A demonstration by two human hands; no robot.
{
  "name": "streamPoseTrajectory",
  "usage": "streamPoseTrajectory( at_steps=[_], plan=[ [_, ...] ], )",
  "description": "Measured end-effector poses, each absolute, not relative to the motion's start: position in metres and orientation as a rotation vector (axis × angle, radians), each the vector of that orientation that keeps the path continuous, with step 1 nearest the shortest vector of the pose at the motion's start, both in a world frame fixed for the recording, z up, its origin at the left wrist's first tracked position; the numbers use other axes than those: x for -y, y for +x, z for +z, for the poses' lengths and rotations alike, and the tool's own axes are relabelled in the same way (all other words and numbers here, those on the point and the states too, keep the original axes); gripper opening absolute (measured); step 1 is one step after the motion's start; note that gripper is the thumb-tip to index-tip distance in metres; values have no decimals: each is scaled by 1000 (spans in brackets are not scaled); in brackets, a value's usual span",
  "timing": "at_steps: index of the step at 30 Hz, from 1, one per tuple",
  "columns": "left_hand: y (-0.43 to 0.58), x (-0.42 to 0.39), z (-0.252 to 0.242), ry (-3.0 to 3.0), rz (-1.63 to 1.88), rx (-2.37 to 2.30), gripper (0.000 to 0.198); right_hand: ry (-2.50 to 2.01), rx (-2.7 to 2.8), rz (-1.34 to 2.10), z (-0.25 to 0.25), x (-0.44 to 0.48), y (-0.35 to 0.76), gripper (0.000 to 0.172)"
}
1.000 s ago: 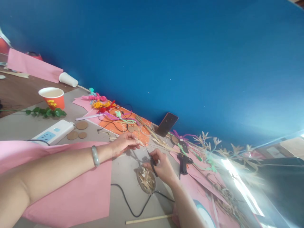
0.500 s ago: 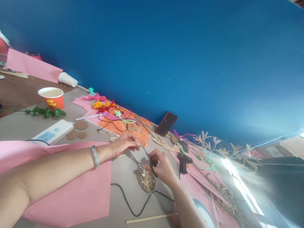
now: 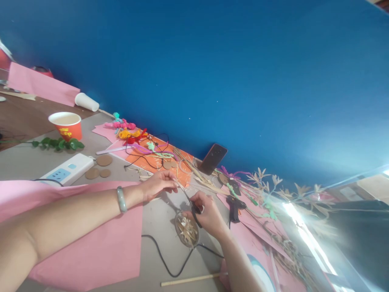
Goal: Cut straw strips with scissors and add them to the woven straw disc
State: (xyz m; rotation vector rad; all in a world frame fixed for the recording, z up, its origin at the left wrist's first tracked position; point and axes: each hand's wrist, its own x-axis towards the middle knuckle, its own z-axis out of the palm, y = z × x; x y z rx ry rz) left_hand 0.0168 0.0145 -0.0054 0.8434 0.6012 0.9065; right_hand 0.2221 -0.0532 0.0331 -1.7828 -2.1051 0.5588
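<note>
My right hand [image 3: 212,214] grips black-handled scissors [image 3: 195,210], whose blades point up and left. Close to the blade tips, my left hand [image 3: 160,185] is closed in a pinch; what lies between its fingertips is too small to make out. A pale bracelet [image 3: 121,199] circles the left wrist. Below both hands, a small round dish [image 3: 197,240] holds pale straw-like clippings [image 3: 187,230]. A black hot glue gun [image 3: 234,209] lies to the right of my right hand.
At left are a red paper cup [image 3: 71,129], a green leafy sprig [image 3: 59,144], a white power strip [image 3: 68,168] and wooden discs [image 3: 104,160]. A phone [image 3: 213,159] leans against the blue wall [image 3: 194,73]. Pink paper [image 3: 100,247] and a black cable [image 3: 158,249] lie near me.
</note>
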Motion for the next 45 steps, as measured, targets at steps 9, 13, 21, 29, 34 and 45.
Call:
streamPoseTrajectory(
  at_steps=[9,13,21,29,34,45],
  plan=[
    [16,-14,-6,867,901,-618,29,-1789,2105,589,33,53,223,30],
    [16,-14,-4,882,897,-624,28,-1809,2091,596,36,54,222,31],
    [16,-12,-3,904,889,-628,26,-1784,2080,634,30,53,224,31],
    [16,-12,-1,905,893,-620,26,-1763,2035,637,30,51,222,32],
    [15,-12,-1,908,896,-611,26,-1712,1923,745,30,51,220,34],
    [14,-11,2,866,890,-648,28,-1639,1692,782,26,46,228,46]
  ],
)
